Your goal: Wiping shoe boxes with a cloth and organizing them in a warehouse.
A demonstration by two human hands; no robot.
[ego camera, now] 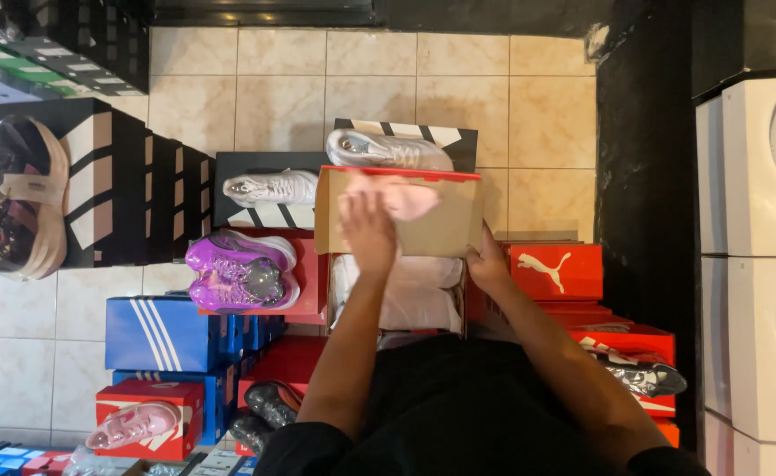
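Many shoe boxes point(163, 333) on beige tiled floor point(458, 88), left hand point(368, 231) gripping pink shoe point(401, 201), right hand point(488, 266) clasping open box point(445, 231).

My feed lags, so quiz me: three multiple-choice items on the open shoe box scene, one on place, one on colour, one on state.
1. Where does the purple shoe sit?
A. on a red box
B. on the floor tiles
C. inside the open box

2. What colour is the shoe at the left hand?
A. black
B. pink
C. green

3. How is the open box's lid?
A. shut flat
B. taken off
C. raised upright

Answers:
1 A, red box shows beneath it.
2 B, the pink shoe shows beside the fingers.
3 C, the lid stands up while the right hand grips the box corner.
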